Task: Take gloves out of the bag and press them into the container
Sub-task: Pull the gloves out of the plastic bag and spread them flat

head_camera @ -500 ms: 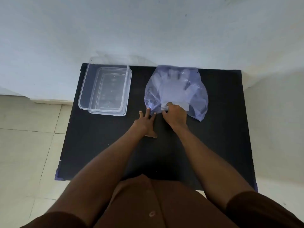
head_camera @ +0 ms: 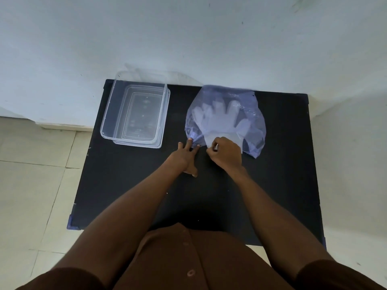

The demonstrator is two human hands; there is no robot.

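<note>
Pale wall behind a matte black counter (head_camera: 282,164). A thin bluish plastic bag (head_camera: 254,114) lies at its far edge with white gloves (head_camera: 222,118) showing through. A clear, rigid, rectangular container (head_camera: 109,114) sits left of the bag. Right hand (head_camera: 226,153) pinches the glove cuffs at the bag's mouth; left hand (head_camera: 184,158), fingers spread flat, pins the bag's near corner.
</note>
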